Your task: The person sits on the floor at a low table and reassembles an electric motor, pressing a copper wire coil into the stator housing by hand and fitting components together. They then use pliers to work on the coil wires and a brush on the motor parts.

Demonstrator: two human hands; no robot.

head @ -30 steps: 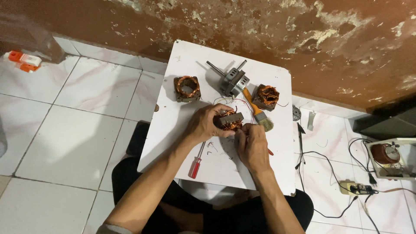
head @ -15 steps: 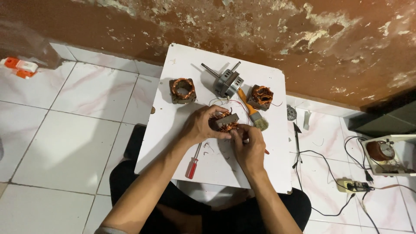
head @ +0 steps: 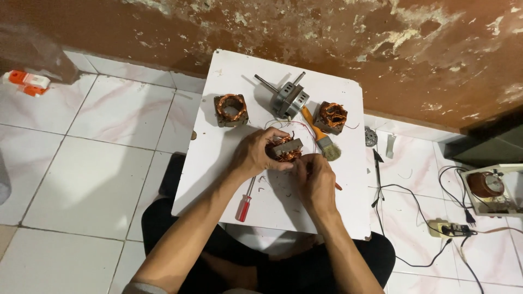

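I'm seeing both forearms reaching in over the white surface (head: 218,179), wrists bent. Left hand (head: 255,155) is cupping the copper-wound stator (head: 285,149) at mid-surface, fingers wrapped around it. Right hand (head: 316,179) is pinching narrowly at its near edge. An orange-white small pack (head: 28,83) is lying far left on the floor tiles.

A small motor coil (head: 285,149), copper windings in a grey metal frame with thin wires trailing off, sits tilted above the middle of the white table (head: 229,163).
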